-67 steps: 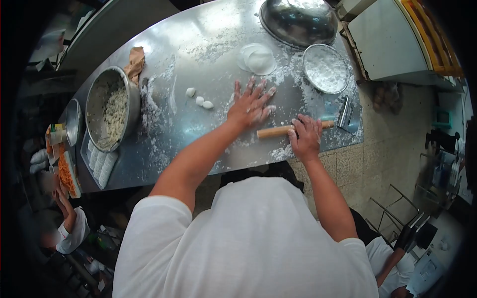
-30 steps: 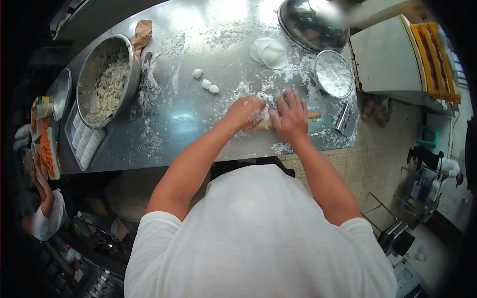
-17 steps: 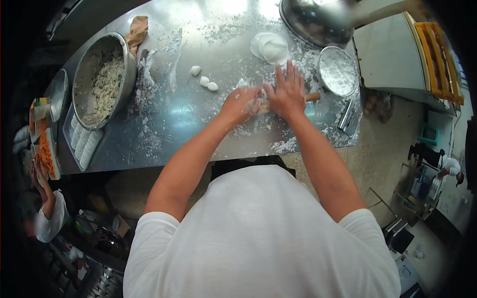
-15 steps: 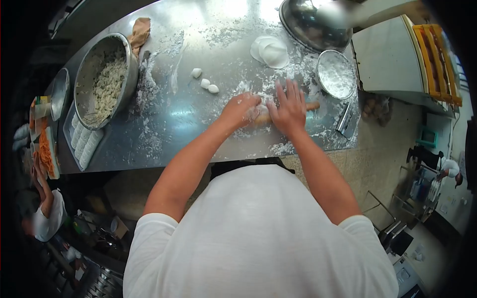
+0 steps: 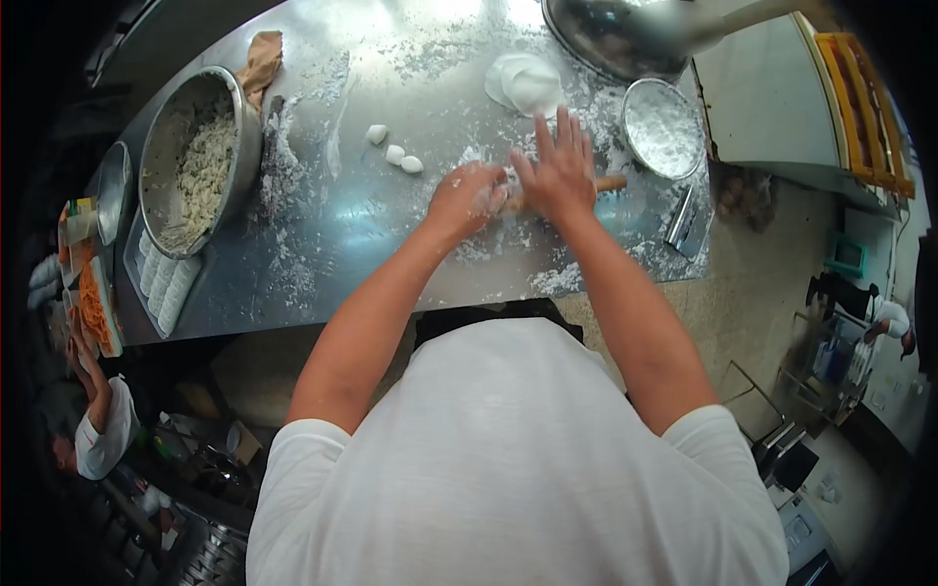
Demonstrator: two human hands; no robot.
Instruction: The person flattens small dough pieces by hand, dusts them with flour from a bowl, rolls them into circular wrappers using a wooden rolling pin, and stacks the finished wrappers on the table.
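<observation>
My right hand (image 5: 559, 168) lies with stretched fingers across a wooden rolling pin (image 5: 613, 183), its palm on the pin. Close on its left, my left hand (image 5: 469, 198) is curled, pinching the edge of a white piece of dough (image 5: 510, 186) that is mostly hidden between the hands. Small dough balls (image 5: 395, 154) sit to the left. Beyond my right fingers lies an overlapping pile of thin round dough wrappers (image 5: 532, 86).
A large bowl of filling (image 5: 210, 181) and a tray of white rolls (image 5: 168, 288) stand left. On the right are a flour bowl (image 5: 662, 127), a metal scraper (image 5: 682, 217) and a big metal pan (image 5: 616, 39). Another person (image 5: 106, 425) works at far left.
My right hand has shifted slightly forward and left with the rolling pin. My left hand stays curled at the dough. The whole view has also shifted a little.
</observation>
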